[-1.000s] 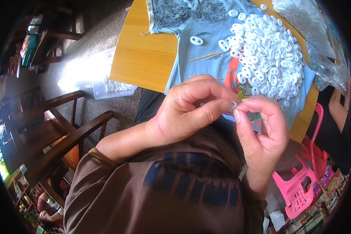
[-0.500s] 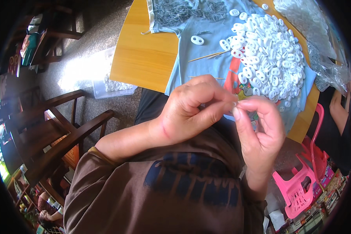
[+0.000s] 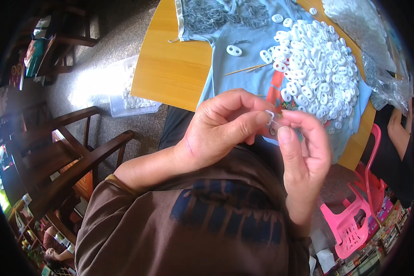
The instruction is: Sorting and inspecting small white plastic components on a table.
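My left hand [image 3: 230, 122] pinches a small white plastic piece [image 3: 270, 115] between thumb and forefinger; part of it is hidden by the fingertips. Close beside it, my right hand [image 3: 308, 147] has its thumb and forefinger curled toward each other. Something thin and pale [image 3: 276, 123] shows at those right fingertips, too small to name. Beyond the hands, a large heap of white oval two-hole plastic pieces [image 3: 324, 69] lies on a light blue cloth garment [image 3: 236, 73]. Thin wooden sticks [image 3: 246, 68] rest next to the heap.
Small grey metal springs [image 3: 202, 16] are spread on the garment's far left. Beneath it is a yellow wooden table [image 3: 170, 60]. A clear plastic bin [image 3: 124, 106] with white pieces stands on the floor. Plastic bags [image 3: 386, 83], another person's arm [image 3: 397, 131] and a pink chair [image 3: 349, 221] are at right.
My hands have moved slightly apart at the fingertips, and the white piece in my left fingers now shows more. My right hand has shifted a little toward me.
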Demonstrator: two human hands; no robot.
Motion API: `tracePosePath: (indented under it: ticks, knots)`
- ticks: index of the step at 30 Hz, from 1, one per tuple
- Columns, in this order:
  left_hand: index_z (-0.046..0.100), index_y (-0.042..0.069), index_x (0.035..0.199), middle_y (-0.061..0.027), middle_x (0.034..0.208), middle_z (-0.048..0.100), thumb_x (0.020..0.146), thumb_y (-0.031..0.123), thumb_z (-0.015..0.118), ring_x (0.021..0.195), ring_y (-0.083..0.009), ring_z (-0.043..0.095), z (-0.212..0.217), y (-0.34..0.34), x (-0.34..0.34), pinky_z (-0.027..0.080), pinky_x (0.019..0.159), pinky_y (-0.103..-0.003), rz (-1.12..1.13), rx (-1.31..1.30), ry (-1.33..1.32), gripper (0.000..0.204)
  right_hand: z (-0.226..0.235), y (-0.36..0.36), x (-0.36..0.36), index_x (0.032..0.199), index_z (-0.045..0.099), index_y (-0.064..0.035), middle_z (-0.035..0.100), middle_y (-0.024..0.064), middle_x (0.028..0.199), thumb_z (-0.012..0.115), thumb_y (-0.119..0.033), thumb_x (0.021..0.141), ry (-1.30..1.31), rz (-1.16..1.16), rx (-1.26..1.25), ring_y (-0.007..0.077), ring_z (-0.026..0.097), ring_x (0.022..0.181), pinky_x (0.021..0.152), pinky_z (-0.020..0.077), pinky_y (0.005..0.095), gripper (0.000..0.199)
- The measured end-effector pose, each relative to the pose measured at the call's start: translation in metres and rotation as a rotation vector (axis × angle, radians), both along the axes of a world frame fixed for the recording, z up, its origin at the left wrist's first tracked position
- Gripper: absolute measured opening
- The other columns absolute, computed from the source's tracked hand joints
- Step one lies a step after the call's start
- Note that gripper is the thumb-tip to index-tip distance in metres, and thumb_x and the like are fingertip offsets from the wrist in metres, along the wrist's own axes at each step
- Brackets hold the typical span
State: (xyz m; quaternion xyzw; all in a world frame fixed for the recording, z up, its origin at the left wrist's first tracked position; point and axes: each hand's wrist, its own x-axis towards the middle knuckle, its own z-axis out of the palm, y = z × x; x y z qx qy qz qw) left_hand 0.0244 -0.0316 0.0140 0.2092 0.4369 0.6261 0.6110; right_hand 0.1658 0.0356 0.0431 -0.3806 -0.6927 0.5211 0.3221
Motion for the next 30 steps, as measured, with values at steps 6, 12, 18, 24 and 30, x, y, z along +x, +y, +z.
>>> tracePosePath:
  ticks: [6, 12, 18, 24, 30]
  knots:
    - [0.059, -0.001, 0.097, -0.0045, 0.085, 0.056, 0.086, 0.005, 0.057, 0.064, -0.0074, 0.051, -0.004, -0.001, 0.003, 0.043, 0.054, -0.019, 0.035, 0.049, 0.008, 0.013, 0.001, -0.002, -0.004, 0.086, 0.057, 0.0024, 0.059, 0.006, 0.073, 0.062, -0.003, 0.081, -0.057, 0.027, -0.068, 0.0114, 0.055, 0.065, 0.061, 0.0438, 0.0232, 0.008]
    - [0.058, -0.001, 0.098, -0.0032, 0.083, 0.055, 0.087, 0.006, 0.056, 0.063, -0.0068, 0.051, -0.006, -0.006, 0.002, 0.043, 0.055, -0.019, 0.042, 0.046, 0.005, 0.013, -0.004, -0.006, -0.01, 0.08, 0.056, 0.0019, 0.058, 0.0054, 0.069, 0.061, -0.004, 0.083, -0.111, 0.029, -0.066, 0.0114, 0.052, 0.059, 0.056, 0.0423, 0.0237, 0.008]
    - [0.058, 0.0, 0.097, -0.0032, 0.084, 0.057, 0.086, 0.006, 0.057, 0.061, -0.0071, 0.051, -0.002, -0.014, -0.015, 0.043, 0.053, -0.019, 0.105, 0.017, -0.009, 0.013, -0.004, 0.008, -0.03, 0.081, 0.056, 0.0002, 0.055, 0.0054, 0.068, 0.061, -0.007, 0.083, -0.093, 0.165, 0.153, 0.0132, 0.051, 0.057, 0.054, 0.0404, 0.0257, 0.009]
    - [0.057, -0.001, 0.097, -0.004, 0.077, 0.057, 0.086, 0.008, 0.058, 0.057, -0.0083, 0.049, -0.002, -0.018, -0.03, 0.04, 0.053, -0.02, 0.275, -0.008, 0.048, 0.015, -0.016, 0.047, -0.075, 0.084, 0.058, -0.004, 0.056, 0.0082, 0.077, 0.065, -0.008, 0.074, -0.325, 0.174, 0.738, 0.0264, 0.053, 0.069, 0.065, 0.0419, 0.037, 0.014]
    - [0.058, 0.001, 0.097, -0.0009, 0.081, 0.059, 0.086, 0.008, 0.059, 0.062, -0.0051, 0.05, -0.006, -0.027, -0.039, 0.041, 0.057, -0.017, 0.302, 0.003, -0.025, 0.013, -0.025, 0.059, -0.09, 0.079, 0.06, -0.0057, 0.056, 0.0068, 0.078, 0.067, -0.01, 0.07, -0.418, 0.274, 0.806, 0.0262, 0.053, 0.074, 0.069, 0.0419, 0.0378, 0.013]
